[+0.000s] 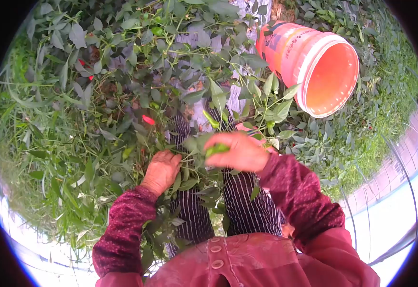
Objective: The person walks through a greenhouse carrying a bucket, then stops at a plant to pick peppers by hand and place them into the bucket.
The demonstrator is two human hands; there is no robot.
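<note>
My right hand [240,152] is closed on a green pepper [217,149] and is slightly blurred. Leaves hide some of the space around its fingertips. Among the pepper plant leaves [188,167], my left hand [161,172] is curled with its fingers bent inward; whatever is in its grasp is hidden by foliage. Just above my right hand, another green pepper [211,119] hangs on the plant. A red pepper [148,120] shows up and to the left of my left hand.
An orange-red bucket [289,52] lies tilted in the plants at the upper right, its mouth turned toward me. Purplish-grey sheeting [190,36] covers the ground between plants. Tall grass [27,158] grows on the left. Thin wire-like hoops [402,167] curve along the right edge.
</note>
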